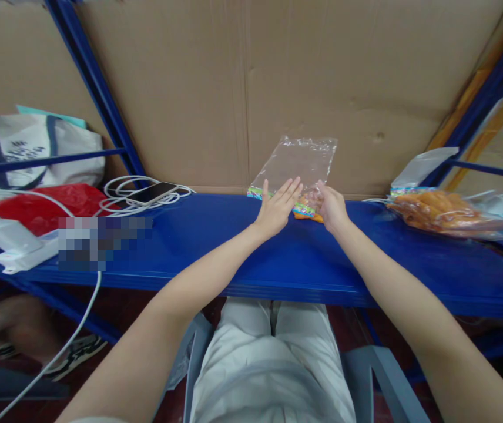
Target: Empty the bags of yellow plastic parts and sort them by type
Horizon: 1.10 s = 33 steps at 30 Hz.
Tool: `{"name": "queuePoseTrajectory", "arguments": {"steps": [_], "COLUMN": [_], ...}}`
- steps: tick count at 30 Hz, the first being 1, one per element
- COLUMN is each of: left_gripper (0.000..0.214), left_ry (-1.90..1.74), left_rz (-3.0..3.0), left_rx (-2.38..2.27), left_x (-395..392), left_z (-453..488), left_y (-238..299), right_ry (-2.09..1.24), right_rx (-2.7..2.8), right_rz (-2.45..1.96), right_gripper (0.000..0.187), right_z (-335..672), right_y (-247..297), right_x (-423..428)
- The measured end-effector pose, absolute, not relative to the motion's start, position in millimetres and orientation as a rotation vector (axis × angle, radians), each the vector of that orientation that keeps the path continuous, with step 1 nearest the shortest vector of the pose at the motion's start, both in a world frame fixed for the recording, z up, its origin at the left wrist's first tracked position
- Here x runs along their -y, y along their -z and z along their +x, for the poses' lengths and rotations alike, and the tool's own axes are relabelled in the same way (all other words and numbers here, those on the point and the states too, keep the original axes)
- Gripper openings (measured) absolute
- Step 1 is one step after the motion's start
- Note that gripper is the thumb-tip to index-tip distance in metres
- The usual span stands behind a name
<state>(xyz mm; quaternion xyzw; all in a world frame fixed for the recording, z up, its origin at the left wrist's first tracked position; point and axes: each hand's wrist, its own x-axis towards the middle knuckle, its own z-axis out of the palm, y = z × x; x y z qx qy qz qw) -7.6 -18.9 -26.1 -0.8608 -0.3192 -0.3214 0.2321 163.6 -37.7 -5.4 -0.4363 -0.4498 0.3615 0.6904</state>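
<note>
A clear plastic bag (298, 163) with a colourful printed strip along its near edge leans against the cardboard wall on the blue shelf (216, 247). My left hand (277, 207) lies flat with fingers stretched out, pressing the bag's near edge. My right hand (331, 207) is curled and pinches the bag's right lower corner, where an orange item (307, 212) shows inside or under the plastic.
A phone (154, 191) sits on coiled white cables at the left, near a red bag (57, 202), a white charger (7, 235) and a tote bag (35, 147). A heap of orange packets in plastic (441, 212) lies at right. Blue rack posts flank the shelf.
</note>
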Motion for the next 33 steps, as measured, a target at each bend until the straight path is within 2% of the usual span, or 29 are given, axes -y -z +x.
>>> {"name": "queuePoseTrajectory", "arguments": {"steps": [4,11,18,22,28,33], "left_gripper": [0.071,0.070,0.067,0.064,0.060,0.072], "left_ry": [0.862,0.951,1.416,1.424,1.030,0.840], "left_rz": [-2.351,-2.479,-2.194,-1.962,-2.131,-2.203], "left_rx": [0.984,0.993,1.216,1.312,1.392,1.683], "left_x": [13,9,33,60,42,5], "left_z": [-14,-26,-90,-119,-157,-198], "left_y": [23,12,-63,-91,-59,-15], "right_ry": [-0.897,-0.863,-0.850,-0.836,-0.826,-0.811], "right_rx": [1.047,1.171,1.329,1.355,1.408,1.443], "right_rz": [-1.081,-1.070,-1.062,-1.063,-1.081,-1.080], "right_gripper": [0.033,0.031,0.032,0.027,0.027,0.028], "right_z": [150,147,146,145,146,147], "right_y": [6,7,14,16,17,18], "right_x": [48,49,46,46,46,46]}}
